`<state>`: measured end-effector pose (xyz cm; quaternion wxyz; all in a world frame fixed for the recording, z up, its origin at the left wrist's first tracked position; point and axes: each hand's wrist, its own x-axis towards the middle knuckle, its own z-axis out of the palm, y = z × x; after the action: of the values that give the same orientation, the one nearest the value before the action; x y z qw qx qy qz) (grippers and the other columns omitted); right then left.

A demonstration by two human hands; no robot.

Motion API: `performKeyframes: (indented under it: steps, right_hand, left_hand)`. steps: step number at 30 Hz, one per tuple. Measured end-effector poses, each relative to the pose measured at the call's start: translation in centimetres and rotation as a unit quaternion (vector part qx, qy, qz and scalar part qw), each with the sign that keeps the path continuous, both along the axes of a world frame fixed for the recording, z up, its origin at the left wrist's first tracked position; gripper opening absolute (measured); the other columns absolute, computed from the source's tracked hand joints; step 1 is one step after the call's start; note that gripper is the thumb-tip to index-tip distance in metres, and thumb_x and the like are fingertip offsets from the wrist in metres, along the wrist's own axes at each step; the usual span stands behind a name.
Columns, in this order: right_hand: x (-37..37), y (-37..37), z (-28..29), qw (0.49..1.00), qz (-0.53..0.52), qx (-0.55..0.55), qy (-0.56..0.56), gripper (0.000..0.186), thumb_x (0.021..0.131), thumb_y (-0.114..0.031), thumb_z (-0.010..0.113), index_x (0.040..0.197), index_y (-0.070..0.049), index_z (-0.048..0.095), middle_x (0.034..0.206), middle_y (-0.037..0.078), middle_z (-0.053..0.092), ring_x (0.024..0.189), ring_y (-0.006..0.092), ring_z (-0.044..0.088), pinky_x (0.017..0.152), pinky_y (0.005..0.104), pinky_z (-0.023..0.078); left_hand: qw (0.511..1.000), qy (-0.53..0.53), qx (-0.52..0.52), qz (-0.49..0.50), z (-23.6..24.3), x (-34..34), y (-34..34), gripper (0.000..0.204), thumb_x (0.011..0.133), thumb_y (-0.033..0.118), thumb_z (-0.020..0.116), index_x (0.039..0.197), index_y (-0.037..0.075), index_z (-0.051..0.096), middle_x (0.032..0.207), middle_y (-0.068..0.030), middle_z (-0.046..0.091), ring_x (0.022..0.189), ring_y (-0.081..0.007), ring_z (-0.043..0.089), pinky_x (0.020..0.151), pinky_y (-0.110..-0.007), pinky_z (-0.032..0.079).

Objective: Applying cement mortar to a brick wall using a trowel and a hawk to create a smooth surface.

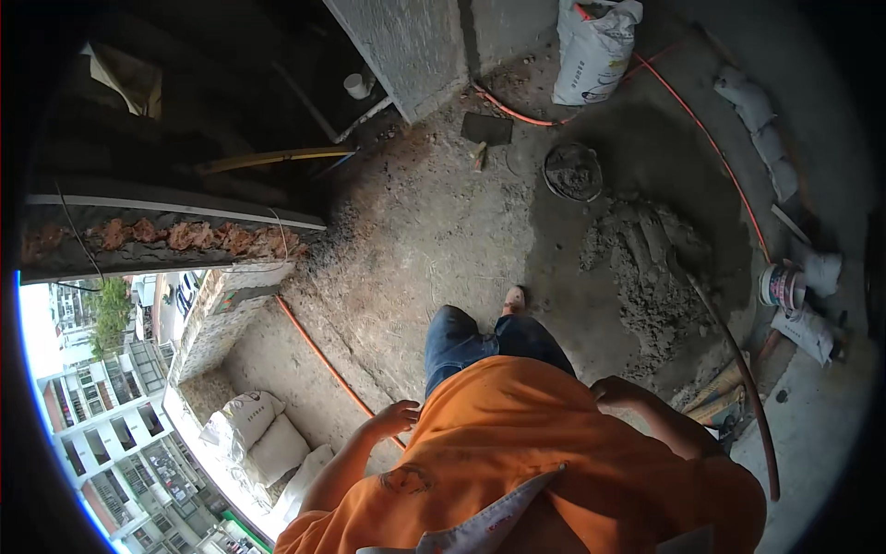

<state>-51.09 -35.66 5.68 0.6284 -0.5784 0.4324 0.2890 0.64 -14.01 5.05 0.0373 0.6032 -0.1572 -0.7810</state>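
Observation:
My left hand (pixel 395 419) hangs beside the orange shirt (pixel 517 425), its fingers loosely apart with nothing visible in them. On the other side, my right hand (pixel 615 392) is against the shirt, and its fingers are mostly hidden. Ahead to the right lies a heap of wet grey mortar (pixel 651 305). A long-handled tool, likely a shovel, rests with its handle (pixel 743 379) slanting toward me and its head in the heap. A round black bucket (pixel 573 173) with mortar in it stands beyond the heap. Neither hand touches these things.
A flat dark plate (pixel 486 129) and a small hand tool (pixel 480 157) lie ahead. An orange hose (pixel 337 369) crosses the floor left; another (pixel 711 138) curves right. White sacks (pixel 268 434) sit left, a full sack (pixel 595 55) far ahead. A pink-and-white bucket (pixel 783 286) stands right.

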Motion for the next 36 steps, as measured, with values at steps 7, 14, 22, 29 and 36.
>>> performKeyframes:
  steps: [7,14,22,29,36]
  right_hand:
    - [10.9,-12.7,-5.3,0.959,-0.234,-0.141,-0.079,0.035,0.082,-0.022,0.061,0.109,0.001,0.066,0.094,0.015,0.071,0.085,0.0226,0.068,0.076,0.0329,0.052]
    - [21.0,-21.9,-6.1,0.959,-0.252,-0.117,-0.05,0.034,0.079,-0.022,0.066,0.105,0.0,0.066,0.088,0.013,0.07,0.081,0.0206,0.067,0.074,0.0323,0.052]
    - [26.7,-35.4,-19.7,0.97,-0.23,-0.079,-0.021,0.024,0.081,-0.017,0.064,0.098,0.0,0.067,0.08,0.013,0.069,0.075,0.0237,0.068,0.07,0.0337,0.053]
    - [34.6,-52.0,-47.9,0.969,-0.166,-0.154,-0.1,0.02,0.082,-0.02,0.058,0.076,-0.001,0.063,0.064,0.011,0.064,0.054,0.0241,0.063,0.054,0.0385,0.048]
    - [47.3,-63.1,-63.3,0.867,-0.492,0.073,0.026,0.032,0.081,-0.032,0.072,0.065,-0.01,0.054,0.055,-0.005,0.041,0.042,0.0055,0.034,0.037,0.0248,0.022]
  left_hand:
    - [0.964,-0.061,-0.043,0.254,-2.7,2.6,-11.1,0.036,0.09,0.002,0.051,0.126,0.002,0.048,0.11,-0.0157,0.066,0.086,-0.0211,0.067,0.068,-0.033,0.055]
    - [0.983,-0.113,-0.008,0.145,-7.9,7.8,-24.6,0.031,0.089,0.006,0.056,0.12,0.002,0.054,0.097,-0.0136,0.069,0.075,-0.018,0.067,0.063,-0.03,0.055]
    - [0.971,-0.17,-0.009,0.165,-28.2,14.1,-44.1,0.032,0.087,0.003,0.056,0.119,0.0,0.055,0.091,-0.0159,0.069,0.066,-0.0197,0.067,0.057,-0.03,0.055]
    - [0.919,-0.218,0.051,0.325,-50.1,13.4,-62.2,0.041,0.088,0.005,0.051,0.128,0.002,0.047,0.104,-0.0187,0.065,0.075,-0.026,0.067,0.066,-0.038,0.057]
    - [0.858,-0.261,0.045,0.44,-66.5,10.5,-70.5,0.03,0.09,0.01,0.053,0.12,0.008,0.057,0.102,-0.0071,0.063,0.076,-0.018,0.06,0.068,-0.03,0.051]
